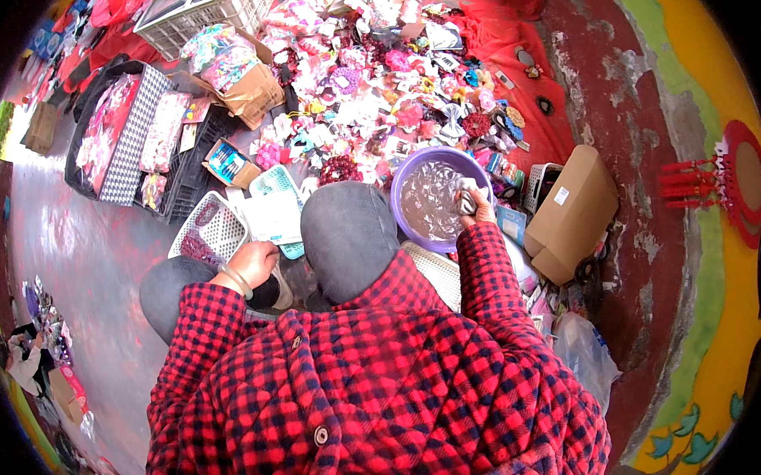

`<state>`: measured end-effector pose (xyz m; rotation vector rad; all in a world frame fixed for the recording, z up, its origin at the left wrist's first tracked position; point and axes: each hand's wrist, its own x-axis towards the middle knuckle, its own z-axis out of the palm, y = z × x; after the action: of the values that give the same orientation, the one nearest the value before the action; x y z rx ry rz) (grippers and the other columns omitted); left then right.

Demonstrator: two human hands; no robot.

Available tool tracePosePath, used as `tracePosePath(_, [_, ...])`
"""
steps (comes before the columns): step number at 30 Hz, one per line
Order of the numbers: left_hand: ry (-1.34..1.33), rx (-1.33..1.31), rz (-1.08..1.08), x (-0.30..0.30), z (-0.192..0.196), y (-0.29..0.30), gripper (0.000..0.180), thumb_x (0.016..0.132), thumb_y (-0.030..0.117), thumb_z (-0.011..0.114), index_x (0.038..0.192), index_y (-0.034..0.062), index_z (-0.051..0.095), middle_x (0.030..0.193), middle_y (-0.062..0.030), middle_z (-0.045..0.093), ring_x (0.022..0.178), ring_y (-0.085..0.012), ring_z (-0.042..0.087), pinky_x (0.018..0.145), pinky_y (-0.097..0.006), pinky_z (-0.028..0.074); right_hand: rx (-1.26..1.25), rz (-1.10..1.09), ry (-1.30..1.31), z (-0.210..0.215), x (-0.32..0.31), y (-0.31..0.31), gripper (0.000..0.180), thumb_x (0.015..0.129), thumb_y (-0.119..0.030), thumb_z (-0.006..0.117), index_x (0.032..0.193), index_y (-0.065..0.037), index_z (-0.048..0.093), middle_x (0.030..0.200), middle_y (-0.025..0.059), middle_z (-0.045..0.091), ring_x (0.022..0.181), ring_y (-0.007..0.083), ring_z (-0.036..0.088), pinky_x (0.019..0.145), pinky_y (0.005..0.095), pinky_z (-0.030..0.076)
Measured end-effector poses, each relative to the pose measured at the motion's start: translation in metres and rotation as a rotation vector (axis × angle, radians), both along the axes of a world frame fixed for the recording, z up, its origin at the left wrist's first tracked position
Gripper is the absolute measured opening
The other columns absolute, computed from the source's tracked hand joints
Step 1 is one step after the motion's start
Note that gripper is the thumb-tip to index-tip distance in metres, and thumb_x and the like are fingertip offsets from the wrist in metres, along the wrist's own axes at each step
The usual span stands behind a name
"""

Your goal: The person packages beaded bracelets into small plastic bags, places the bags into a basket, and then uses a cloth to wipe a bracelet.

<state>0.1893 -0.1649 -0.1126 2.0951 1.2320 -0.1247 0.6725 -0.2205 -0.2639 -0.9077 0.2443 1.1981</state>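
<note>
**Right hand at the purple basin**

Our right hand [482, 210] pinches a small dark item [467, 201] over the purple basin [419, 166]'s right rim. Our left hand [253, 263], fingers curled loosely, rests well left of the basin, beside a white basket [213, 229].

- A brown cardboard box [571, 215] lies at three o'clock.
- A white plastic crate [205, 5] sits at eleven o'clock.
- A heap of hair ornaments [379, 91] spreads at twelve o'clock.

Place: we read a floor-level stall or sorting spot.
Evidence: heap of hair bows [388, 92], plastic baskets [213, 229], cardboard box [571, 213], painted wall [707, 255].
</note>
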Motion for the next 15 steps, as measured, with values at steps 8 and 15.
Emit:
tracePosePath(8, [-0.005,0.004,-0.014,-0.011,-0.001,-0.003,0.023,0.080,0.018,0.051,0.087,-0.0008,0.062,0.082,-0.0221,0.061,0.081,-0.0379,0.059,0.072,-0.042,0.046,0.088,-0.058,0.072,0.004,-0.008,0.000,0.039,0.074,0.008,0.056,0.110,-0.004,0.044,0.100,0.0161,0.052,0.082,0.0314,0.058,0.064,0.0401,0.056])
tracePosePath(15, [-0.027,0.021,-0.011,-0.021,-0.011,0.000,0.021,0.079,0.017,0.052,0.088,0.0006,0.063,0.082,-0.0209,0.061,0.080,-0.0372,0.059,0.071,-0.042,0.046,-0.033,0.027,-0.098,0.004,-0.010,0.005,0.026,0.079,-0.012,0.064,0.100,-0.011,0.050,0.081,0.0046,0.052,0.058,0.0159,0.050,0.044,0.0248,0.042])
